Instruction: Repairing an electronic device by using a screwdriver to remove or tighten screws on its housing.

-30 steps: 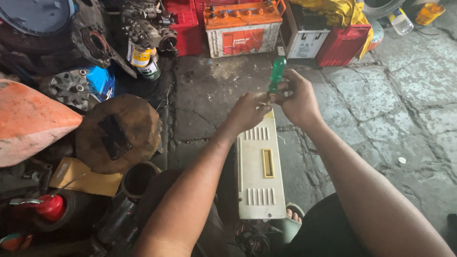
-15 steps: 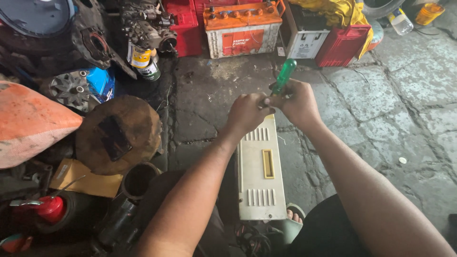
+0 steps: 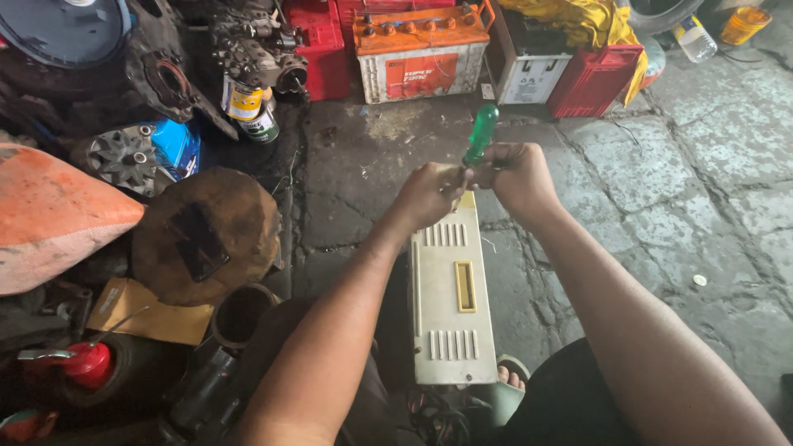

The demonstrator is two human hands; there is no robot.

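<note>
**Both hands meeting at the far end of the cream casing**

I am looking down at my two bare hands, brought together over the far end of a long cream casing [image 3: 450, 289] that is lying lengthwise on the stone floor [image 3: 661, 190] between my knees. My right hand [image 3: 516, 177] is clenching a screwdriver [image 3: 479, 136] by its green translucent handle; the handle is sticking up and away from the grip, tilting slightly to the right, and the shaft is running down toward my left hand, mostly hidden. My left hand [image 3: 429, 194] is curling in a loose fist just beside the right, its fingertips pinching at the spot where the shaft is coming down; I cannot tell whether it is grasping the shaft itself or some small part there. Directly beneath both grips, the casing is showing two groups of vent slots and a narrow yellow window along its middle.

Well beyond the grip, an orange-topped battery [image 3: 417, 54] is standing against a white battery [image 3: 529, 70] and a red crate [image 3: 595, 78]. Far to the left of the grip, a round rusty-brown block [image 3: 206, 235] is sitting beside an orange sack [image 3: 54, 215]. Near my left elbow, a red oil can [image 3: 78, 363] is resting among dark engine parts.
</note>
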